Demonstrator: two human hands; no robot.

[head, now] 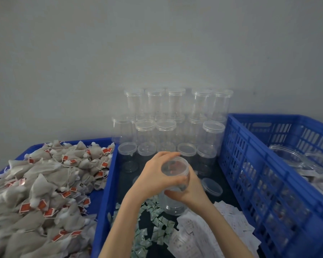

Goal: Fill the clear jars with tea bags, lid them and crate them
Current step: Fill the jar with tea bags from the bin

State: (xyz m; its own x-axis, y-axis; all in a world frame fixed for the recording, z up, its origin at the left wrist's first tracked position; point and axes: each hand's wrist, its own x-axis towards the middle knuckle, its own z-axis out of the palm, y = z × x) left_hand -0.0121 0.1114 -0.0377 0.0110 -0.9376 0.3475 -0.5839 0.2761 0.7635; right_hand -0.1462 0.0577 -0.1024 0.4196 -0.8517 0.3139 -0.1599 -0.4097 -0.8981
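Both hands meet on one clear jar (172, 185), which sits over the middle tray (101, 192), in front of the stacked empty jars (168, 127) and between the heap of tea bags (45, 183) and the blue crate (268, 174). The left hand (157, 175) curls over the jar's top, fingers wrapped round the rim of what looks like its lid. The right hand (190, 189) grips the jar's body just below, thumb across the near wall. That split grip suits a twist: one hand steadies the body while the other turns the cap, so I judge this to be a lidding or unlidding step. Motion blur leaves it unclear which, and also how full the jar is; a few reddish flecks show through the top.

The jar stands close to upright, its long axis running bottom to top with the mouth leaning slightly away from the person, toward the stacked jars. Its base hangs just above the scattered small green packets (153, 224) and white paper slips (203, 235) in the tray.

A loose lid (212, 186) lies flat in the tray just right of the jar, within easy reach. The crate beyond it is placed open-topped so finished jars can drop straight in; some jars already rest there (287, 157).
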